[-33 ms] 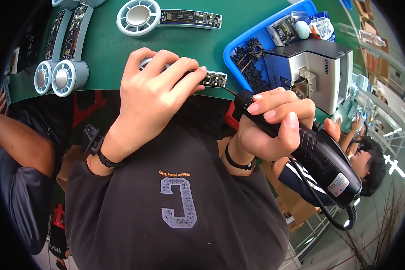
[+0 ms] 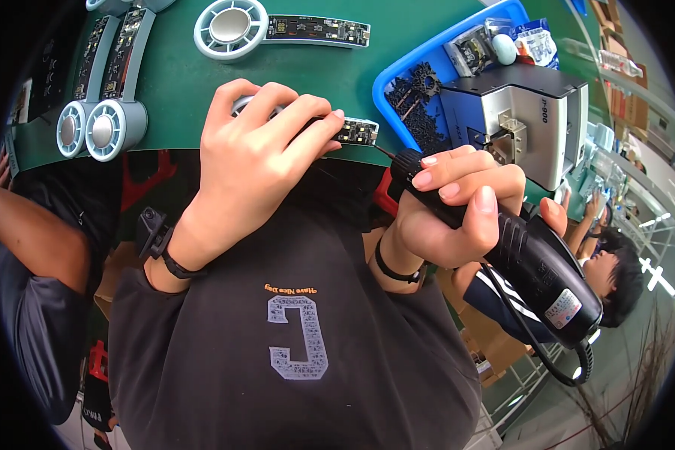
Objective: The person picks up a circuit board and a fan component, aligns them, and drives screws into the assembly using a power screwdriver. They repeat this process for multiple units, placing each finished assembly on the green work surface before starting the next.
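My left hand point(image 2: 266, 142) is closed around a light blue handheld fan part with an exposed circuit board point(image 2: 358, 132), hiding most of it. Its board end sticks out past my fingertips at the table's near edge. In my right hand point(image 2: 465, 191) is a black corded electric screwdriver point(image 2: 536, 262), its thin bit pointing at that end of the board. The bit's tip appears to meet the end, though contact is hard to tell. Beyond my left hand lies another fan part point(image 2: 231, 28) with its board facing up.
Two more fan parts point(image 2: 116, 127) lie side by side at the left of the green table point(image 2: 180, 90). A blue bin point(image 2: 386, 79) at the right holds black screws, and a silver-black machine point(image 2: 514, 112) stands against it. People sit on both sides.
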